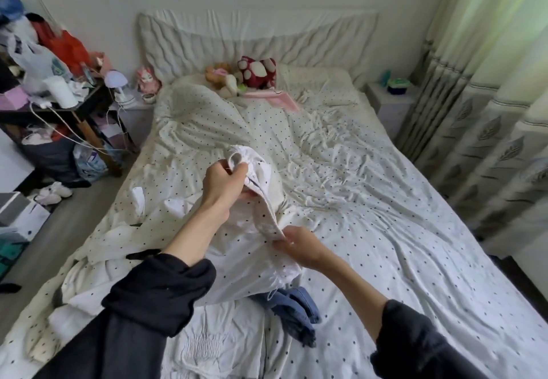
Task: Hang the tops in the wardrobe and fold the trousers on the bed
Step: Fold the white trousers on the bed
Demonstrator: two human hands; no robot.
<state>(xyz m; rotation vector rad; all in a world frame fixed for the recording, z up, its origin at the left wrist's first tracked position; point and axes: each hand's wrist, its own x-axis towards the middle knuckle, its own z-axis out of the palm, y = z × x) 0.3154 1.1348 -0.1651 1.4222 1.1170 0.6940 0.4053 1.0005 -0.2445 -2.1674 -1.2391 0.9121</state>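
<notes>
Dangling white garment (261,200), elasticated waistband

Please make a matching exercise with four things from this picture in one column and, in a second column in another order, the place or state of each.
Things:
1. white garment
2. blue denim garment
3. red spotted plush toy
4. white lamp

Places or states:
A. on the nightstand left of the bed
B. held up by the left hand and right hand
C. by the headboard
D. crumpled on the near bed

Pairs: 1-B, 2-D, 3-C, 4-A
</notes>
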